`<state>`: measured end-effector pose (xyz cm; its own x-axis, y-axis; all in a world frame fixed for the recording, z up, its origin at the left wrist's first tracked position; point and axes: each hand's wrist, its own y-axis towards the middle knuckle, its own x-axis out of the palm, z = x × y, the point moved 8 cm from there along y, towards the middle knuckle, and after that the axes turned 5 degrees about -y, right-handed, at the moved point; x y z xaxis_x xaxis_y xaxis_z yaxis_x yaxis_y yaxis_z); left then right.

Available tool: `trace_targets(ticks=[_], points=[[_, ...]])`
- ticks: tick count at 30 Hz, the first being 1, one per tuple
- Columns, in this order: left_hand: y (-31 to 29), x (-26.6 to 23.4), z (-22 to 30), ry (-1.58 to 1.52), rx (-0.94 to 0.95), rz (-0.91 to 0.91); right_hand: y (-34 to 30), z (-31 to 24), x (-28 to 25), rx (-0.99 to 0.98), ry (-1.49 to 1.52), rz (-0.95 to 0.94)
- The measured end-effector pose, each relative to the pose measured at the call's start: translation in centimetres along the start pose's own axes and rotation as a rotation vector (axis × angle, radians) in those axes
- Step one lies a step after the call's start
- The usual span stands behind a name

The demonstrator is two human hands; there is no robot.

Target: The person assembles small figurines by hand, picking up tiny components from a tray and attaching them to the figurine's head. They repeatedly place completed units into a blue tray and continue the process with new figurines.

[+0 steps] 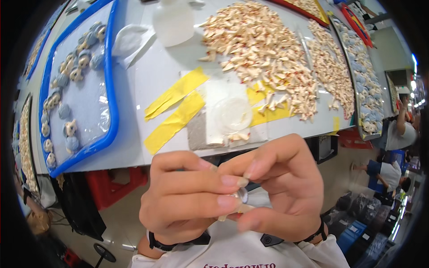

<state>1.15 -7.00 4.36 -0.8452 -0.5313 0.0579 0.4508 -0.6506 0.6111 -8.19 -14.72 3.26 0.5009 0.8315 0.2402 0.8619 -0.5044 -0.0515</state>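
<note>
In front of my chest, just off the near table edge, my left hand [192, 192] and my right hand [286, 187] meet, with their fingertips pinched together. Between them is a small cream and grey piece [242, 195], mostly covered by my fingers, so I cannot make out its kind. Both hands are closed on it. Beyond them, a round translucent lid or dish [233, 114] lies on a white sheet, with several small cream pieces [239, 136] by its near side. Strips of yellow tape [174, 123] are stuck to the table left of it.
A big heap of small cream pieces with red marks [254, 40] covers the far right of the table [134, 89]. At left, a blue-rimmed tray [114, 107] holds small blue and cream figures [70, 128]. A translucent bottle [174, 22] stands at the back. Other people [397, 134] are at right.
</note>
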Motion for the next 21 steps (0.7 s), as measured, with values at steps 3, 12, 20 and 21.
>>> trace_targets(ticks=[3, 12, 20, 21], points=[[-0.2, 0.6, 0.3, 0.148, 0.009, 0.018, -0.2, -0.6, -1.1, -0.027, -0.013, 0.009], [-2.2, -1.5, 0.8, 0.344, -0.125, -0.090, -7.9, -13.0, -23.5, -0.222, -0.973, 0.986], [-3.3, -2.6, -0.1, 0.403, -0.250, -0.138, -11.2, -14.6, -27.8, -0.185, -1.491, 1.008], [-3.6, -3.3, -0.4, 0.376, -0.358, -0.104, -12.1, -14.4, -27.7, -0.175, -1.455, 1.054]])
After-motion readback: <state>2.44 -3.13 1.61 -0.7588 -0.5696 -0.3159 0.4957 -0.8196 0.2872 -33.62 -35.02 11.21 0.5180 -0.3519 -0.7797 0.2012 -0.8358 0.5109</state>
